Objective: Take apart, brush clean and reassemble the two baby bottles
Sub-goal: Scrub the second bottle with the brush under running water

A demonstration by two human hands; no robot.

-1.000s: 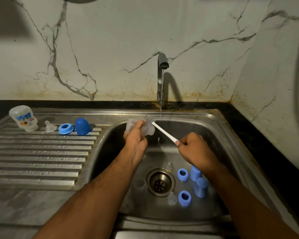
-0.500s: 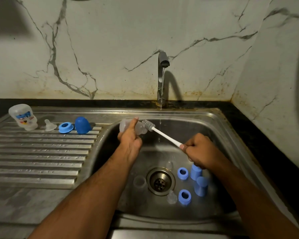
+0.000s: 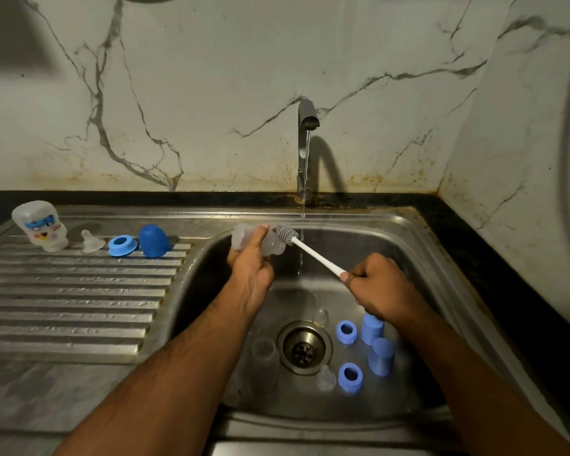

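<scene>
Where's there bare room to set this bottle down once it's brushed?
Free: the ribbed drainboard in front of the printed bottle, teat, blue ring and blue cap. Crowded: the sink floor around the drain, among blue parts.

I see a translucent, frosted plastic bottle (image 3: 255, 241) gripped in my left hand (image 3: 250, 274). Touching its mouth is a brush (image 3: 305, 246) with grey bristles and a smooth, matt white plastic handle, pinched in my right hand (image 3: 377, 286). Beneath both hands lies the sink basin (image 3: 405, 258), brushed stainless steel, wet and dully reflective. Below my right hand sit matt blue plastic rings (image 3: 347, 331) and caps (image 3: 372, 328). Left of my left hand, the ribbed steel drainboard (image 3: 73, 297) looks scuffed. Beyond the hands, the tap (image 3: 305, 153) is polished metal, and the wall (image 3: 211, 93) is glossy veined marble, stained near its base.
</scene>
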